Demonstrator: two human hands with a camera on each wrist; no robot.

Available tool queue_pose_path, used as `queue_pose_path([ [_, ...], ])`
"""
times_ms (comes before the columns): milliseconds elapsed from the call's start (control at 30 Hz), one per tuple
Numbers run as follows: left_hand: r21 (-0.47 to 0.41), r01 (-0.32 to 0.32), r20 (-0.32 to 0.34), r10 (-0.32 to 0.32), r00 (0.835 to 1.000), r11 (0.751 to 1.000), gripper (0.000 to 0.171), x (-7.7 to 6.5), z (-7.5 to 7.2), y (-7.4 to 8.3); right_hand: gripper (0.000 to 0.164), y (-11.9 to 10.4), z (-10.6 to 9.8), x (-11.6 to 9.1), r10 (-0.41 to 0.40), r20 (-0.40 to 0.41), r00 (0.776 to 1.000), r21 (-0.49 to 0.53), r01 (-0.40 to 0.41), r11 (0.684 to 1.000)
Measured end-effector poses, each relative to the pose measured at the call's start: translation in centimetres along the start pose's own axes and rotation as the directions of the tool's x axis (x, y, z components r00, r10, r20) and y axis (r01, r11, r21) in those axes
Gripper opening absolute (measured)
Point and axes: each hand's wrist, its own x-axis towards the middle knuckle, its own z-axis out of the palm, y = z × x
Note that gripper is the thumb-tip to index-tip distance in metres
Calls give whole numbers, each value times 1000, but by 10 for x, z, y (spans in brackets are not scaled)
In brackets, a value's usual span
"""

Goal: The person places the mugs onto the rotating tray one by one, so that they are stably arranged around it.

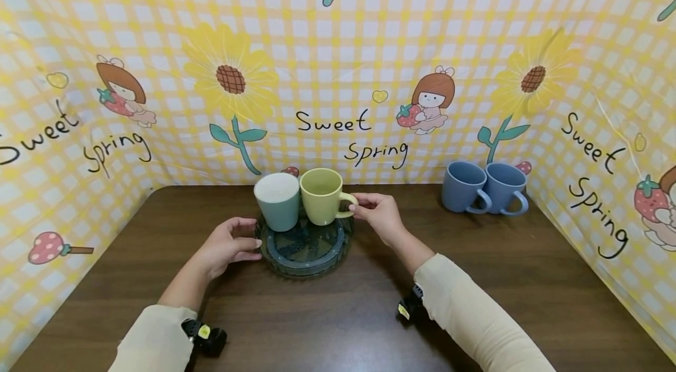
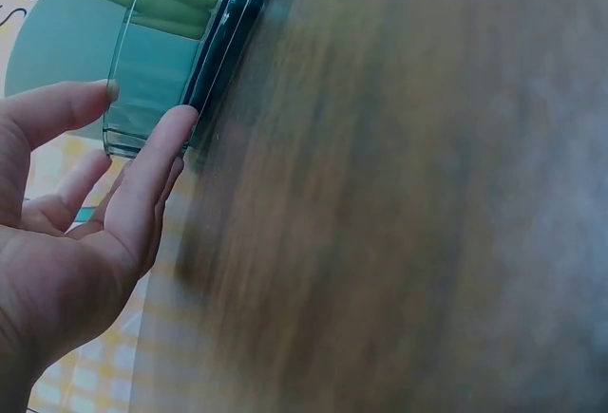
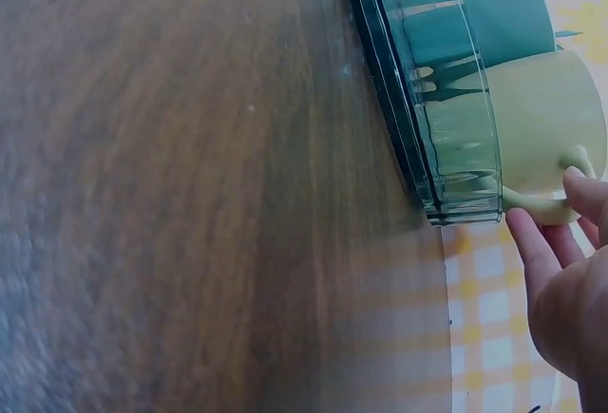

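Observation:
A round, dark green glass tray with a raised, fluted rim sits on the table. Two cups stand side by side at its back: a teal cup with a pale top on the left, and a yellow-green mug on the right. My left hand grips the tray's left rim between thumb and fingers, as the left wrist view also shows. On the other side, my right hand pinches the handle of the yellow-green mug, which points right. No handle shows on the teal cup.
Two blue mugs stand close together at the back right of the brown wooden table, handles toward the right. A yellow checked cloth with printed flowers and figures hangs behind and at both sides.

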Motion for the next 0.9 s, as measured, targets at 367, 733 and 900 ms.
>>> queue_pose_path([
  [367, 46, 11, -42, -9, 999, 999, 57, -2, -2, 1, 37, 5, -1, -1, -7, -39, 999, 18, 8, 1000],
  [733, 75, -45, -55, 49, 997, 996, 60, 0, -9, 3, 37, 5, -13, -13, -3, -82, 997, 25, 5, 1000],
  [900, 60, -23, -68, 27, 997, 998, 61, 5, -8, 5, 36, 4, -17, -16, -11, -82, 997, 42, 15, 999],
])
